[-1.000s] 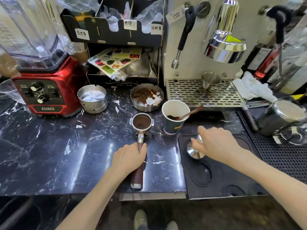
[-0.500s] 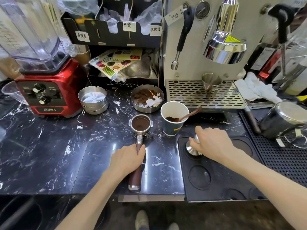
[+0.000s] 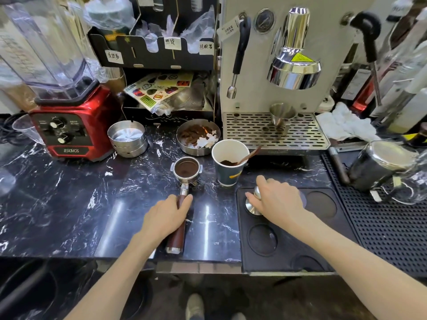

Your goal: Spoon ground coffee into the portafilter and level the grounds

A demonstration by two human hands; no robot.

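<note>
- The steel portafilter with a reddish-brown wooden handle (image 3: 186,172) lies flat on the black marbled counter (image 3: 69,204), its basket filled with dark ground coffee, at 12 o'clock from the left hand (image 3: 167,218).
- The left hand is wrapped over the handle's upper part, fingers curled around it.
- The right hand (image 3: 277,199), at 3 o'clock from the left, grips a shiny metal tamper (image 3: 253,205) standing on the black rubber tamping mat (image 3: 288,245).
- A dark paper cup holding coffee grounds and a brown spoon (image 3: 228,166) stands just beside the basket, at its 3 o'clock.

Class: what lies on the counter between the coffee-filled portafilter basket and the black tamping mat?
In the head view, the white-lined paper cup holding grounds and a brown spoon.
</note>
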